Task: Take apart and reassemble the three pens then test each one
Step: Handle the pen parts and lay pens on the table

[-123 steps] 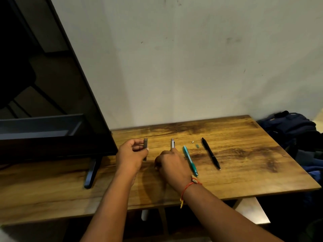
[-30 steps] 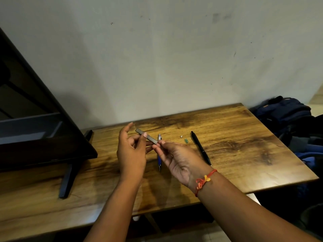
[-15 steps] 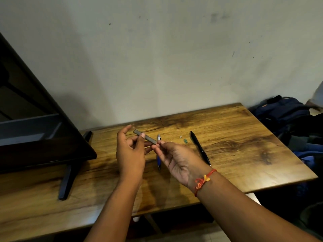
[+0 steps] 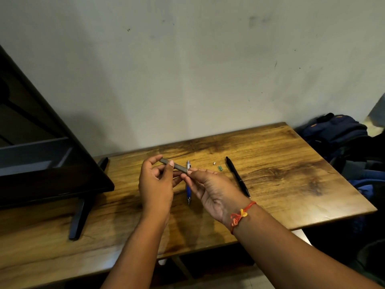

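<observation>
A large black flat screen point(image 4: 41, 142) on thin black legs stands at the left end of the brown wood-grain table point(image 4: 281, 184), and its edge reaches close to the left forearm. A pale, scuffed wall point(image 4: 187, 69) rises behind the table. Off the right end of the table lies a dark blue backpack point(image 4: 333, 132) among other dark bags.

On the tabletop, the blue-and-white click pen point(image 4: 188, 189) lies lengthwise with its tip toward the person, partly hidden behind the right hand's fingers. To its right sit 2 tiny loose parts, a small whitish piece point(image 4: 214, 163) and a small green piece point(image 4: 220, 168), close to each other but apart. Just beyond them the slim black pen point(image 4: 237, 176) lies at a slant, clear of both hands.

Both hands are raised above the table over the blue pen. The left hand point(image 4: 156, 184) pinches the far end of a slender grey pen barrel point(image 4: 174, 165) between thumb and fingers, and the right hand point(image 4: 212, 190), with a red-and-yellow thread bracelet point(image 4: 239, 215) at the wrist, grips the barrel's near end at its fingertips. The barrel slants down from left to right, matte and plain. Whether anything is inside it cannot be told.
</observation>
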